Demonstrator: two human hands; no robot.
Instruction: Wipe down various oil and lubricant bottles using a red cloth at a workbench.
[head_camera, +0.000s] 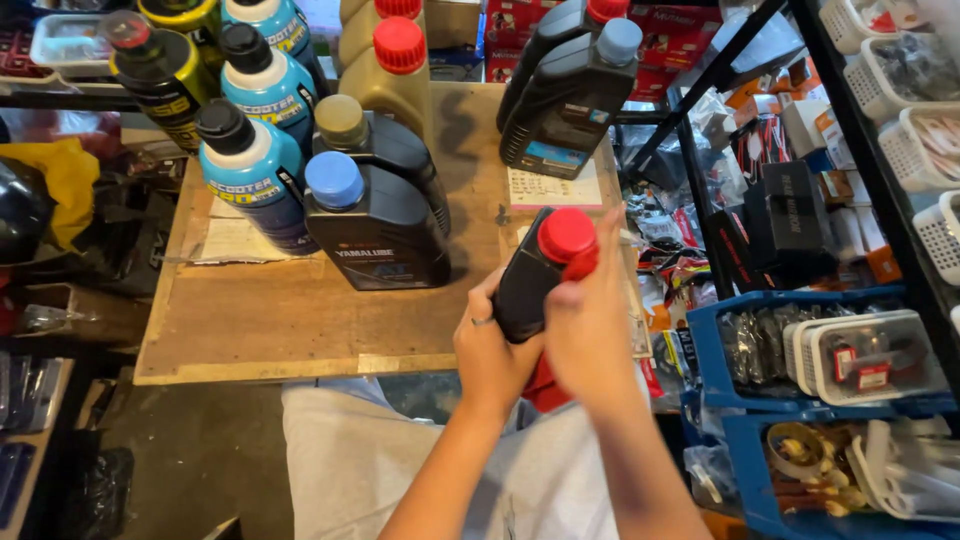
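I hold a black oil bottle (527, 280) with a red cap (566, 236) over the front right corner of a wooden board table (290, 320). My left hand (490, 350) grips the bottle's body from below; a ring shows on one finger. My right hand (590, 320) wraps the bottle near the cap, with a red cloth (547, 385) hanging beneath the hands. Both hands are closed on the bottle.
Several oil bottles stand on the table: blue ones (250, 175) at the back left, black ones (375, 215) in the middle, a black pair (570, 90) at the back right. Blue bins (745, 330) of small parts and a black shelf frame (860, 130) stand right.
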